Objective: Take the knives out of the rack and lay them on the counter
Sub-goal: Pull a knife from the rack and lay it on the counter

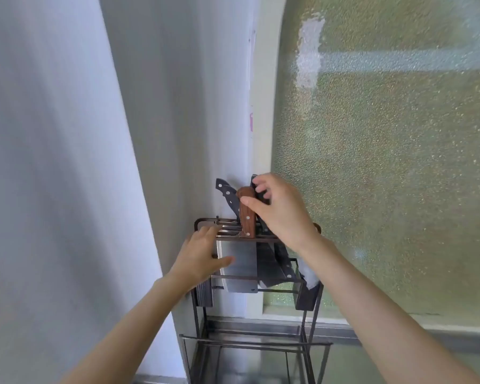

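Observation:
A dark metal wire rack (203,221) stands against the wall with several knives upright in its slots. A cleaver with a brown wooden handle (246,214) and a broad steel blade (240,268) sits in the middle. A black riveted handle (227,196) leans to its left. My right hand (280,209) curls around another black handle (257,187) behind the wooden one, thumb touching the wood. My left hand (198,254) rests flat on the rack's left front, fingers over the top bars and thumb on the cleaver blade. More dark blades (281,263) hang to the right.
A white wall is on the left, and a frosted window (385,162) fills the right. The rack's lower frame (250,343) stands on a steel ledge (330,329) below the window. A dark cloth or holder (308,289) hangs at the rack's right end.

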The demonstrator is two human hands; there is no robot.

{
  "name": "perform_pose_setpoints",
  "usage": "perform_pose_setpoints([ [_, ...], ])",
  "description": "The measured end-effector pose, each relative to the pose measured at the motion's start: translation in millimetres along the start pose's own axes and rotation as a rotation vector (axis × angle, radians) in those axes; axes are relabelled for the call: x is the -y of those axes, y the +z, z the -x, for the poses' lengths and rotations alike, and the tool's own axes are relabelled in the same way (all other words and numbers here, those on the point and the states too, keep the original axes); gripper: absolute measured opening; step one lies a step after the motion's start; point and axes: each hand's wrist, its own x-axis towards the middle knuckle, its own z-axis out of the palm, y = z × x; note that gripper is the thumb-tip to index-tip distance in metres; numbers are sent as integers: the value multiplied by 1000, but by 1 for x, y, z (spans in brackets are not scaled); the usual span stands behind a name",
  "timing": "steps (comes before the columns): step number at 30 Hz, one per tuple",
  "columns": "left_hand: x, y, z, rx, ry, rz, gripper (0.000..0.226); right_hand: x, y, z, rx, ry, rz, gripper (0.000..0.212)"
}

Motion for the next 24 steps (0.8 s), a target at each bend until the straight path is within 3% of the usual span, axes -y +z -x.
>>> perform_pose_setpoints([
  [3, 11, 6, 6, -60, 14, -80, 78, 0, 13, -4, -27, 29, 98, 33],
  [7, 17, 5, 6, -53, 21, -1, 78, -6, 26, -4, 6, 48, 165, 35],
  [24, 25, -18, 29, -4, -89, 189, 80, 8, -11, -38, 8, 114, -108, 23],
])
